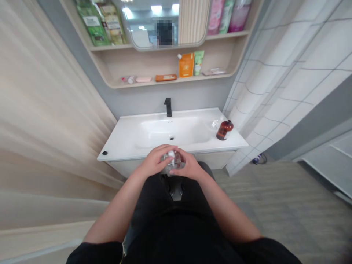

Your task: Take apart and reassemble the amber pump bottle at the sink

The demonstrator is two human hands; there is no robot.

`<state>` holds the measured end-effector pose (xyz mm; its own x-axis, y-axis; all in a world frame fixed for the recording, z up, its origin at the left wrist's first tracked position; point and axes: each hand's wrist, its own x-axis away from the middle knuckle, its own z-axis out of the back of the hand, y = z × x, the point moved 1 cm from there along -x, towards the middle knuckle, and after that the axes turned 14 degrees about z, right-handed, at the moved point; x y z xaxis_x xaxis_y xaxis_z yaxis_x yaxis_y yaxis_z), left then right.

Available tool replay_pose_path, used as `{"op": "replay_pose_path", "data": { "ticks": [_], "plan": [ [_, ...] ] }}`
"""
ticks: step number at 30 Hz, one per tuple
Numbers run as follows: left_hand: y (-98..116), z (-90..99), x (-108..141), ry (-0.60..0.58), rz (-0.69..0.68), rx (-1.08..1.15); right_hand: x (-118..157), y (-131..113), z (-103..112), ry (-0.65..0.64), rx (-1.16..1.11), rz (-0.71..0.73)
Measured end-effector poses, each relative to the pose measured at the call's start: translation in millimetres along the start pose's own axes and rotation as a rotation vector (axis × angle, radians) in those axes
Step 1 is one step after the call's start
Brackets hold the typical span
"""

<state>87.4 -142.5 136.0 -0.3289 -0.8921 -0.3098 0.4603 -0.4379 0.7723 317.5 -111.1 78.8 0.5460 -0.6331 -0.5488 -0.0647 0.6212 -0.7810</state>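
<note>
**Held:** clear bottle [173, 165] with a white top [171, 154], at the front edge of the desk [129, 146], above the person's black clothing [176, 227].

**Left hand** [154, 160]: fingers [165, 151] curled around the bottle's upper part, grasping it.

**Right hand** [190, 165]: fingers [183, 156] likewise closed on the bottle, opposite the left.

**On the desk:** white moulded washbasin [170, 134]; black faucet [168, 107] behind it; amber bottle with dark cap [224, 130], standing at the right end; small clear object [215, 124] just beside it.

**Wall shelf** [170, 81], below the mirror [165, 25]: orange pouch [186, 65], green tube [198, 63], orange packet [166, 77], pink bar [143, 79].

**Surroundings:** grid-patterned shower curtain [264, 91] at right; beige curtain [46, 110] at left; grey floor mat [275, 198].
</note>
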Motion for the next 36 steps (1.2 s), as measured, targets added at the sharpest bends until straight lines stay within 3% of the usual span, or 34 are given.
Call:
{"op": "replay_pose_path", "data": {
  "ticks": [4, 8, 12, 20, 22, 25, 27, 31, 36],
  "plan": [
    [-3, -2.6, -1, -0.064, -0.031, 0.097, 2, 4, -3, 0.006, -0.017, 0.008],
    [-4, -5.5, -3, -0.018, -0.016, 0.116, 4, 6, -5, 0.048, -0.049, 0.012],
    [-1, -8.6, -6, -0.079, -0.007, 0.181, 5, 3, -3, 0.039, -0.076, -0.013],
    [3, -10.3, -3, -0.087, 0.047, 0.31, 6, -1, 1, 0.031, -0.074, 0.021],
    [1, -18.8, -3, 0.035, 0.082, 0.316, 4, -5, 1, 0.036, 0.02, 0.038],
    [-5, -40.3, -3, 0.397, 0.227, 0.365, 3, -11, -4, 0.092, 0.354, 0.053],
    [-11, -55.3, -2, 0.54, 0.341, 0.449, 4, -13, -10, 0.142, 0.579, 0.058],
    [-17, -67.1, 1, 0.571, 0.415, 0.565, 8, -13, -18, 0.187, 0.737, 0.061],
    [-19, -60.2, 6, 0.482, 0.403, 0.569, 4, -7, -7, 0.059, 0.48, 0.035]
  ]
}}
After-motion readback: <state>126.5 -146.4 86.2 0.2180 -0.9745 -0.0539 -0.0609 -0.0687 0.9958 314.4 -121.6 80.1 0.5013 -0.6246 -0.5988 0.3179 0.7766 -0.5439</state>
